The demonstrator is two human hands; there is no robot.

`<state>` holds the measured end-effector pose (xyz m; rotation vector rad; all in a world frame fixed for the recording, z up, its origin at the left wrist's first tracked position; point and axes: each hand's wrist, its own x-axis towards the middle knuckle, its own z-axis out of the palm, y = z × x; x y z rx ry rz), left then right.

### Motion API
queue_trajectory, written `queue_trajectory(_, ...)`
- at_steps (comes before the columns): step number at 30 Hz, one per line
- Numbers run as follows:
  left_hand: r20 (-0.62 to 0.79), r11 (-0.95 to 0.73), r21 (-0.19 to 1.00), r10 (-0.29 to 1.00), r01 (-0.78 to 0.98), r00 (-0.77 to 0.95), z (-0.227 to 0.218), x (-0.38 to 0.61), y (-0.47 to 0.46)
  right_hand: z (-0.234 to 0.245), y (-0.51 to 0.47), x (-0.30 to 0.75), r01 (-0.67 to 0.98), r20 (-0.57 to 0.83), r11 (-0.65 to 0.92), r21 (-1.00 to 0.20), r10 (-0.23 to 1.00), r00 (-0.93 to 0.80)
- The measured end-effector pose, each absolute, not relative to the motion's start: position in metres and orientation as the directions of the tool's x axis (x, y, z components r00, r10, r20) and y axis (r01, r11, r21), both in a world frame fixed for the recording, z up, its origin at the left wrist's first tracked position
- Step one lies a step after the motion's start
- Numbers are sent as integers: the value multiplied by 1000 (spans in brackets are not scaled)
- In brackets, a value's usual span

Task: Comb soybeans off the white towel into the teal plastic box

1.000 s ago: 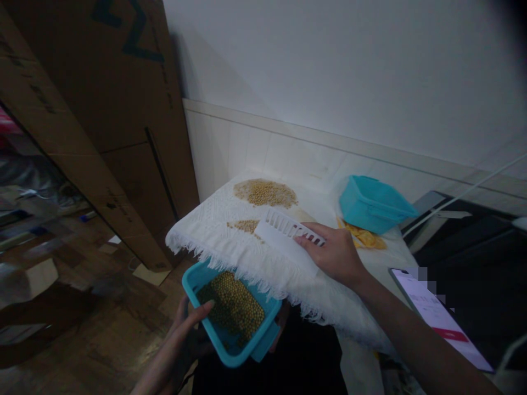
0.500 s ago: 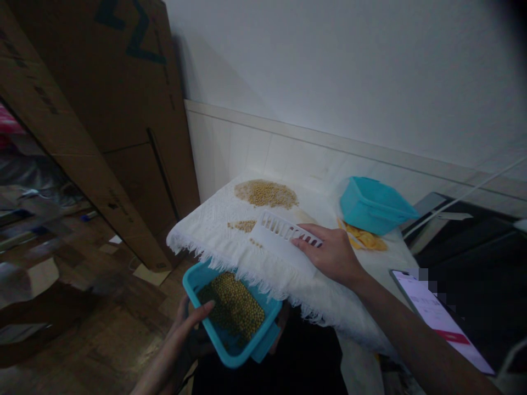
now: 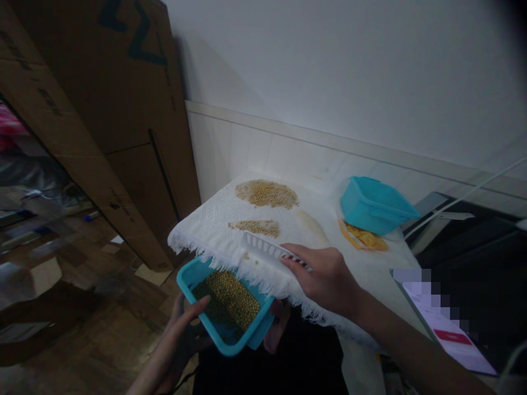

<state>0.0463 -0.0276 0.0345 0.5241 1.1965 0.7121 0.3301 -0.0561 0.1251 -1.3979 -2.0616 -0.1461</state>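
My left hand grips a teal plastic tub holding yellow beans, just below the front edge of a white fringed cloth. My right hand grips a white slotted plastic scraper, its edge resting on the cloth near the fringe above the tub. A few loose beans lie beside the scraper. On the cloth behind it sit a small patch of beans and a larger pile of beans.
A second teal tub stands at the back right beside yellow flat pieces. A phone with a lit screen lies at the right. A large cardboard box leans at the left over a wooden floor.
My right hand has drawn the scraper toward the cloth's front edge above the tub, uncovering the small bean patch. The tub has shifted slightly left.
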Motion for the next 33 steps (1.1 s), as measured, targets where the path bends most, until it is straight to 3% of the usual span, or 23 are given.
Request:
queue_trajectory(3,-648,677,705,736,-212,195,35,47,-29,122,-73,318,841,554,504,-199,765,-328)
queue_trajectory(7,-638,664,716,747,-213,185,36,47,-31,125,-82,309,801,567,555,-225,743,-356)
queue_trajectory(12,-637,662,722,750,-202,179,37,48,-31,129,-51,326,876,626,409,-255,760,-172)
queue_trajectory(18,-645,666,712,745,-222,167,32,47,-28,123,-18,351,918,573,236,-318,820,-12)
queue_trajectory(33,-645,672,709,740,-212,190,35,48,-29,120,-21,354,894,557,277,-353,830,-36)
